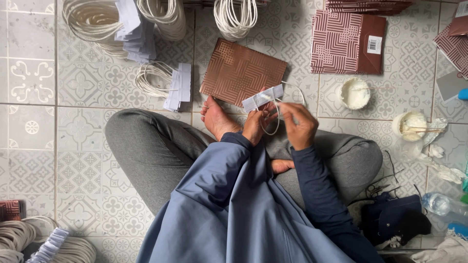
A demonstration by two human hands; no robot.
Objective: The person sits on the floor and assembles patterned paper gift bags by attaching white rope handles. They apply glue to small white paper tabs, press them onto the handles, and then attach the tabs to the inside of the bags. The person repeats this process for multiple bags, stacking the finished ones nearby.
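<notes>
Head view, centre of the frame: the left hand (255, 124) pinches a white folded paper strip (263, 98) with a white cord loop (273, 122) hanging from it, the right hand (300, 125) gripping that cord just beside it; right above them a brown patterned paper bag (240, 71) lies flat on the grey tiled floor (78, 83); to the right, a white round glue tub (355, 93); upper left, bundles of white cord handles (97, 22)

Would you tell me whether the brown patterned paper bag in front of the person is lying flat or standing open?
Lying flat: the brown patterned bag rests folded on the tiled floor, one face up.
</notes>
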